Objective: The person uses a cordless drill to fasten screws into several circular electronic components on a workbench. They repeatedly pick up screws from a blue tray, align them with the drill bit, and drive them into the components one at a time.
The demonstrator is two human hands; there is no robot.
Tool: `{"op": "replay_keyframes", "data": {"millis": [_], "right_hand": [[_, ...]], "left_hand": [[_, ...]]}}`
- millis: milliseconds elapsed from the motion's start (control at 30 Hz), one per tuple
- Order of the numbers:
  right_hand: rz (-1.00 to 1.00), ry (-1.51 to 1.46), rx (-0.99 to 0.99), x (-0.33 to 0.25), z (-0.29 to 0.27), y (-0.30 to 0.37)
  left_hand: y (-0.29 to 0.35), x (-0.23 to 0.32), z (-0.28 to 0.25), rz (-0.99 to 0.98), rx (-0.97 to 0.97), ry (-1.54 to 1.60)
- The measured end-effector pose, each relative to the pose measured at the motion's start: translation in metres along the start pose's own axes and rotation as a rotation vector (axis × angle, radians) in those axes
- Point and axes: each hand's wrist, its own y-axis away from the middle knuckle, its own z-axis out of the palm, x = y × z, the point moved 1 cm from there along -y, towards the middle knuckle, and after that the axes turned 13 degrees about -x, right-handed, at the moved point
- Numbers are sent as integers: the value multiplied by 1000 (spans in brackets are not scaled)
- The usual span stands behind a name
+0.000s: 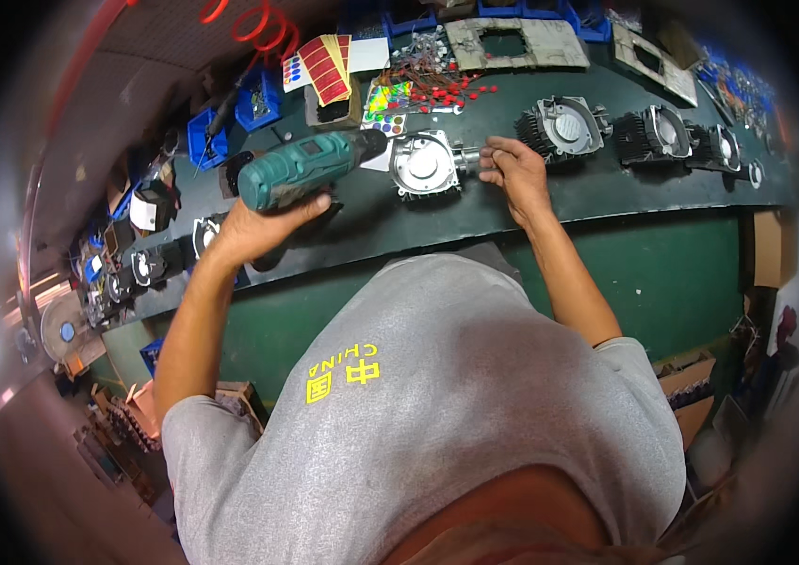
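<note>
My left hand (263, 226) is wrapped round the grip of a teal cordless drill (298, 169). The drill's black chuck points right, close to the left side of a silver metal housing (425, 162) with a round boss in its middle. That housing lies on the green bench, its face up. At its right side, a short metal tube sticks out, and the curled fingers of my right hand (515, 177) close on the end of it. The drill's tip and whatever it touches are too small to make out.
More housings with black fins (567, 127) stand in a row to the right. Red sticker sheets (329, 71), wires with red ends (437, 89) and a pale plate with a cut-out (550, 45) lie at the back. Blue bins (206, 141) stand left. A red coiled hose (253, 24) hangs above.
</note>
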Motion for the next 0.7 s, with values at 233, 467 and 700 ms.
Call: {"op": "replay_keyframes", "data": {"millis": [233, 467, 700], "right_hand": [[-9, -218, -13, 1, 25, 23], [48, -207, -115, 7, 67, 17], [127, 1, -241, -5, 81, 12]], "left_hand": [[33, -70, 41, 4, 102, 436], [50, -101, 60, 50, 95, 651], [65, -120, 53, 47, 71, 770]]}}
